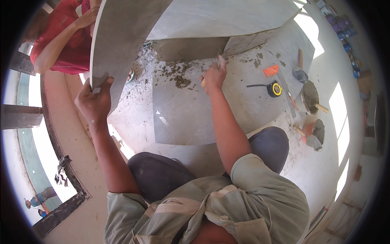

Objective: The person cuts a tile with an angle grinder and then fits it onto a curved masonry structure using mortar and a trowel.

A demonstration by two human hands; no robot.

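My left hand (95, 99) grips the lower edge of a large grey tile (126, 36), thumb on its face. The tile stands tilted up at the left. A co-worker in a red shirt (65, 38) has a hand at its far edge. My right hand (214, 75) is closed around a short pale handle (203, 83), its index finger stretched forward; the rest of that tool is hidden. Beneath this hand lies a flat grey tile (183, 118) with crumbs of mortar (180, 79) on it. Just beyond, a mortar-coated upright face (191, 49) stands under a grey slab (219, 18).
To the right lie a tape measure (275, 89), a mallet (300, 74), an orange piece (271, 71) and a metal straightedge (287, 97). Two mortar buckets, one grey (302, 101), one orange-sided (308, 129), hold trowels. Paint cans (345, 32) line the far right. At left is a window frame (61, 215).
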